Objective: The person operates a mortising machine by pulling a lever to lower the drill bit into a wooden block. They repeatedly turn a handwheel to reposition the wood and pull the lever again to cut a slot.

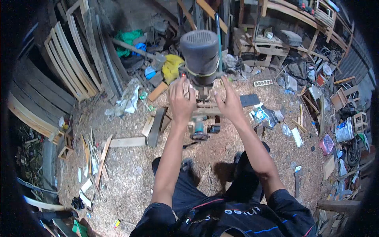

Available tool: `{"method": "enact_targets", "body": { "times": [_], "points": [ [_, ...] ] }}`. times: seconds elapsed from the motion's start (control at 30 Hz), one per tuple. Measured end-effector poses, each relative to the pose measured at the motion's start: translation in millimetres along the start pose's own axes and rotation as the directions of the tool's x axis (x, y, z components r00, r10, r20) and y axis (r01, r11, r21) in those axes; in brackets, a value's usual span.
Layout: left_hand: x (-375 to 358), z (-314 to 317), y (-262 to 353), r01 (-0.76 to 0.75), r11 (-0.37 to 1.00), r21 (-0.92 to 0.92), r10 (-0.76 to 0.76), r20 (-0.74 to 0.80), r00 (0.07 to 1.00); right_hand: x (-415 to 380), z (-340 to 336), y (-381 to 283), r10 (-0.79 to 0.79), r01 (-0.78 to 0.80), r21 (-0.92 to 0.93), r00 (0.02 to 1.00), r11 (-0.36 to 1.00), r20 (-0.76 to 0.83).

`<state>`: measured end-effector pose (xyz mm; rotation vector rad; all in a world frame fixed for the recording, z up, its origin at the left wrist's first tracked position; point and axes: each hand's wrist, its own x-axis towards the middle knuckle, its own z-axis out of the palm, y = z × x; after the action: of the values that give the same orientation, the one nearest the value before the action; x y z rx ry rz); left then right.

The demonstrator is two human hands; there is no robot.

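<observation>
An upright machine stands in front of me, with a dark cylindrical motor (199,53) under a vented cap on top. Lower down on it are a metal shaft (203,93), a greenish part and a round handwheel (198,136). My left hand (182,100) is raised at the motor's left side, fingers stretched upward, fingertips right by a small red light (183,75). On the other side, my right hand (229,102) has its thumb and fingers apart, the fingertips close to the motor's lower right edge. Nothing shows in either palm.
Wood boards (71,59) lean along the left wall. Scrap pieces (126,142) lie on the shaving-covered floor. A yellow bag (172,68) sits behind the machine, and a white socket strip (262,83) lies to its right. A cluttered wooden bench (260,49) stands at the back right.
</observation>
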<state>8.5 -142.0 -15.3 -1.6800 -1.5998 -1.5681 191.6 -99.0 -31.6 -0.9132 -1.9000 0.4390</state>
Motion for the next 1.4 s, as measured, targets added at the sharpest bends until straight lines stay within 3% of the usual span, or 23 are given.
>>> {"method": "enact_targets", "body": {
  "times": [0.13,0.2,0.27,0.33,0.47,0.5,0.6,0.63,0.73,0.8,0.87,0.9,0.93,1.0,1.1,1.2,1.23,1.4],
  "points": [
    [76,18,11,-0.129,0.987,-0.094,0.116,-0.141,0.983,61,-28,-9,-0.127,0.12,-0.051,0.976,0.991,-0.175],
    [111,30,20,-0.196,0.975,-0.107,0.177,-0.166,0.97,102,-36,-3,-0.017,0.054,0.136,0.966,0.989,-0.259],
    [131,60,20,-0.151,0.944,-0.292,0.101,-0.18,0.978,152,-27,38,0.096,0.005,0.317,0.949,0.948,-0.301],
    [132,85,12,-0.263,0.965,-0.006,0.255,-0.228,0.94,206,-13,92,0.181,-0.096,0.294,0.943,0.951,-0.281],
    [130,100,3,-0.241,0.97,0.003,0.231,-0.304,0.924,287,10,157,0.377,-0.338,0.348,0.925,0.875,-0.049],
    [131,103,3,-0.246,0.969,0.004,0.235,-0.32,0.918,310,16,172,0.406,-0.394,0.207,0.914,0.895,-0.015],
    [133,107,-1,-0.25,0.968,0.016,0.241,-0.327,0.914,349,46,202,0.435,-0.421,0.179,0.899,0.889,-0.051],
    [132,107,-2,-0.251,0.968,0.023,0.245,-0.32,0.915,368,50,209,0.394,-0.387,0.194,0.919,0.902,0.001],
    [132,113,-13,-0.264,0.963,0.055,0.267,-0.327,0.907,363,42,151,0.289,-0.263,0.306,0.956,0.915,-0.043],
    [131,112,-10,-0.257,0.966,0.023,0.25,-0.324,0.912,395,63,179,0.228,-0.167,0.25,0.945,0.954,-0.237],
    [128,114,-12,-0.254,0.967,0.005,0.241,-0.331,0.912,395,33,143,0.404,-0.383,0.23,0.914,0.895,-0.048],
    [129,115,-12,-0.258,0.966,-0.003,0.241,-0.348,0.906,399,26,138,0.372,-0.347,0.395,0.928,0.85,0.016],
    [128,115,-12,-0.259,0.966,0.003,0.243,-0.352,0.904,384,6,113,0.383,-0.381,0.325,0.922,0.865,0.06],
    [122,116,-14,-0.265,0.964,0.014,0.252,-0.359,0.899,356,-8,67,0.437,-0.413,0.563,0.894,0.716,0.1],
    [117,117,-17,-0.262,0.965,0.007,0.248,-0.348,0.904,327,-12,51,0.528,-0.428,0.594,0.849,0.682,0.005],
    [116,114,-15,-0.238,0.97,0.039,0.237,-0.337,0.911,298,-16,43,0.459,-0.332,0.71,0.888,0.621,0.014],
    [115,110,-13,-0.215,0.975,0.05,0.22,-0.305,0.926,288,-25,33,0.471,-0.384,0.659,0.88,0.646,0.051],
    [125,104,-11,-0.161,0.983,0.087,0.178,-0.257,0.95,281,-17,26,0.473,-0.273,0.695,0.874,0.664,-0.108]
  ]
}}
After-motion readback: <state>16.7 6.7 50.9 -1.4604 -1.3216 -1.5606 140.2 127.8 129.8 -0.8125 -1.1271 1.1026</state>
